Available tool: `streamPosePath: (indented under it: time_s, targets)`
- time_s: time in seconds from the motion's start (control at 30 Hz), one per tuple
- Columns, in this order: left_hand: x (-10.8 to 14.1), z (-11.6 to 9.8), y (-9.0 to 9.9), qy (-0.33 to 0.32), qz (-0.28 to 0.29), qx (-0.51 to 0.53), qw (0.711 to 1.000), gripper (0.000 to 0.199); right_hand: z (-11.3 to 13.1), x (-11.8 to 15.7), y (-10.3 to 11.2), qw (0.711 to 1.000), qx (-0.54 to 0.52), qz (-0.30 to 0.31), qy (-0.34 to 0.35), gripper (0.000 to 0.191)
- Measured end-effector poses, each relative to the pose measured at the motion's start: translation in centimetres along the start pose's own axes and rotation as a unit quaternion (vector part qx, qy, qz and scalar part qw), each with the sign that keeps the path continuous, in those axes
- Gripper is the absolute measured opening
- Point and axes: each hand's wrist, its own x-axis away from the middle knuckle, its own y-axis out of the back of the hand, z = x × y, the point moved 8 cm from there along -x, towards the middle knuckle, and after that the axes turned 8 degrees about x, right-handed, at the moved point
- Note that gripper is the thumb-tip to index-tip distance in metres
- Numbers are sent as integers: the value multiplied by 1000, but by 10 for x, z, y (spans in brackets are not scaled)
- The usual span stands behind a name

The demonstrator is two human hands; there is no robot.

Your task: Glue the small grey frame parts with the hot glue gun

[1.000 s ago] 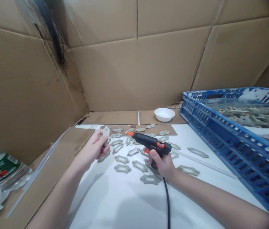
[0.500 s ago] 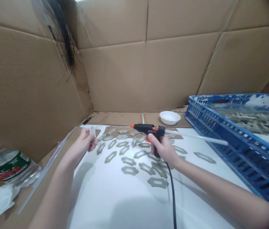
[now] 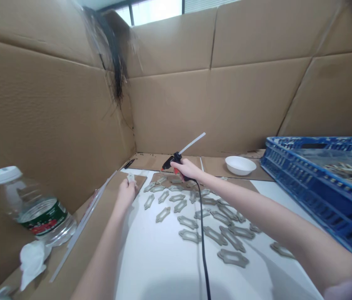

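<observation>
Glue gun (image 3: 168,162) over the far end of the white table (image 3: 138,258), my right hand (image 3: 187,168) curled tightly round its grip; small frame (image 3: 131,178) to its left, pinched by my left hand (image 3: 126,193); I see loose frames (image 3: 241,261) nearer, blue crate (image 3: 307,204) rightward

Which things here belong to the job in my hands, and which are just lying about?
Likely the job: glue gun in right hand, glue stick, frame in left hand, loose frames; perhaps the crate of pieces.

Probably just lying about: bottle, tissue, bowl.
</observation>
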Motion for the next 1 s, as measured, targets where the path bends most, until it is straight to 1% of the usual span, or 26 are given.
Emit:
streamPosePath:
  time_s: [0.17, 0.3, 0.57, 0.77, 1.0]
  targets:
    - [-10, 17, 2, -17, -24, -45, 999, 15, -2, -23, -15, 999, 31, 20, -14, 37]
    - [-16, 23, 2, -18, -34, -81, 996, 15, -7, -35, -23, 997, 61, 29, -32, 34]
    - [-20, 23, 1, -25, -30, -157, 987, 19, -12, -45, -35, 992, 106, 42, -60, 32]
    - [-19, 24, -5, -29, -5, -204, 979, 20, -12, -50, -41, 989, 127, 46, -67, 28]
    - [-18, 24, -5, -18, -3, -227, 974, 23, -14, -57, -38, 984, 155, 40, -74, 26]
